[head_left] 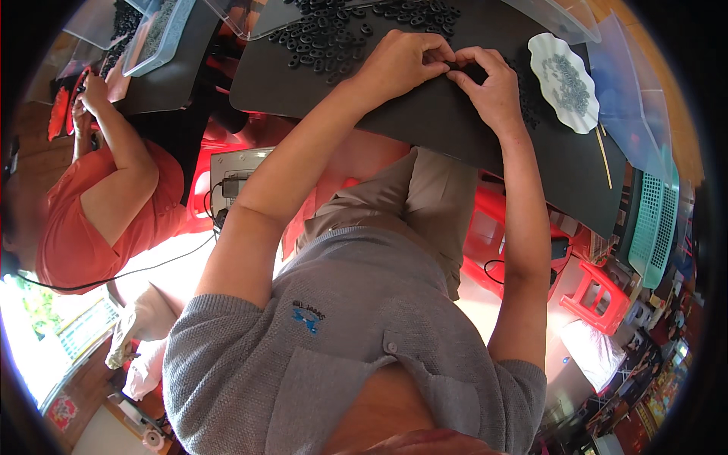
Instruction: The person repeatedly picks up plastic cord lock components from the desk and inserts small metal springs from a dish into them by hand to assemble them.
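Note:
Over the dark table, my left hand (pixel 402 67) and my right hand (pixel 493 87) meet fingertip to fingertip. Both are closed in a pinch around a small black piece (pixel 453 66), mostly hidden by the fingers. To the left of my left hand lies a spread of black oval ring-shaped pieces (pixel 322 47), with another group of black pieces (pixel 417 13) beyond it. Smaller dark bits (pixel 528 98) lie beside my right hand. A white wavy-edged dish (pixel 541 54) right of that hand holds many tiny grey parts (pixel 567 85).
A thin wooden stick (pixel 605 155) lies near the dark table's (pixel 425 125) right edge. Clear plastic bins (pixel 626 91) and a green basket (pixel 654 220) stand at the right. Red stools (pixel 595 298) are below. On the left another person (pixel 114 189) works at a second table (pixel 171 83).

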A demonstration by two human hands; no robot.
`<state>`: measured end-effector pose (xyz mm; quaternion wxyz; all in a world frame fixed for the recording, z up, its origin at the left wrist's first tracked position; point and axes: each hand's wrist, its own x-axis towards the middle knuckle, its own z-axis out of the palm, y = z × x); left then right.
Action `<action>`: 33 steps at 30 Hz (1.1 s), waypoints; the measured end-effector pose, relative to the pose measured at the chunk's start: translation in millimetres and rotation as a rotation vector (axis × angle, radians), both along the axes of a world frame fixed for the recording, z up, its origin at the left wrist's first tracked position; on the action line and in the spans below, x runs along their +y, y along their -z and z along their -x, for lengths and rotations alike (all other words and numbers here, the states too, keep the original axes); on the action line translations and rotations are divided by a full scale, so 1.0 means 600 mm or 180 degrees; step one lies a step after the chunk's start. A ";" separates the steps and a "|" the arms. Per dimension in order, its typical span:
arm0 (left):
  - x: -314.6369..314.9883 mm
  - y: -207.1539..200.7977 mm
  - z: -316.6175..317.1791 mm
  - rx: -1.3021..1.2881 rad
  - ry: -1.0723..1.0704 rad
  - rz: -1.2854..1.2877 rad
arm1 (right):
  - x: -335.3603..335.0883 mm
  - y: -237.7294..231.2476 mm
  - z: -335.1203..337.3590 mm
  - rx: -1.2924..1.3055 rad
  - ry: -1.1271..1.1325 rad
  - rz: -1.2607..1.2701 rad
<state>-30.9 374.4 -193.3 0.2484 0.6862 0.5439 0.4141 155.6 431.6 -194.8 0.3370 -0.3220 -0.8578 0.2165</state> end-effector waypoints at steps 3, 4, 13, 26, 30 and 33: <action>0.000 0.003 0.000 -0.0123 0.0039 -0.0004 | -0.004 -0.003 -0.001 0.0077 -0.0028 0.0140; -0.001 0.000 0.000 -0.0089 0.0028 0.0000 | -0.003 -0.002 -0.003 0.0075 -0.0023 0.0145; 0.002 0.007 0.004 -0.0107 0.0065 -0.0032 | 0.002 0.004 -0.007 0.0072 -0.0015 0.0233; 0.004 0.015 0.008 -0.0179 0.0081 -0.0021 | 0.000 0.009 -0.006 0.0328 -0.0199 0.0069; 0.005 0.013 0.008 -0.0113 0.0094 -0.0020 | 0.002 0.011 -0.004 0.0371 -0.0280 0.0043; 0.007 0.015 0.009 -0.0207 0.0119 -0.0008 | 0.000 0.010 -0.004 0.0366 -0.0213 0.0051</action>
